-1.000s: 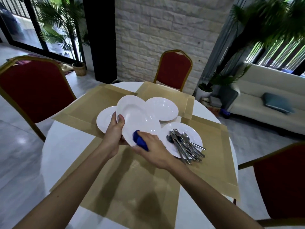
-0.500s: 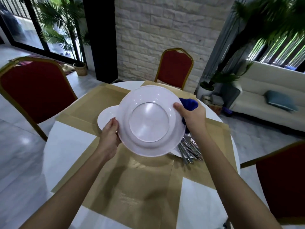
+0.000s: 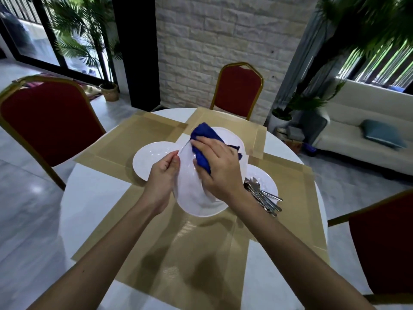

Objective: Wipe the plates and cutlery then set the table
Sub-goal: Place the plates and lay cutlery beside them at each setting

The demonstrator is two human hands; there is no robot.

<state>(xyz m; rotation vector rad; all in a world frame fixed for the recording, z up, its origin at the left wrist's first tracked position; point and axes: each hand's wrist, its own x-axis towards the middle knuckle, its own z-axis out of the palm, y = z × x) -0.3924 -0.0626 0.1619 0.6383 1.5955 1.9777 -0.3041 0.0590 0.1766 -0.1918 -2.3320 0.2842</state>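
One plate (image 3: 194, 199) is in wiping: left grip (image 3: 163, 173) holds its rim, right grip (image 3: 220, 170) clutches cloth (image 3: 204, 133); other plates (image 3: 147, 159), cutlery (image 3: 264, 196) seemingly wait.

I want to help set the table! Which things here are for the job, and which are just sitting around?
For the job: held plate, blue cloth, left plate, back plate, cutlery plate, cutlery, placemats.

Just sitting around: red chairs, sofa, cushion, potted palm.

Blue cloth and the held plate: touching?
Touching. The head view shows the right hand holding the blue cloth against the held plate, with no gap visible.
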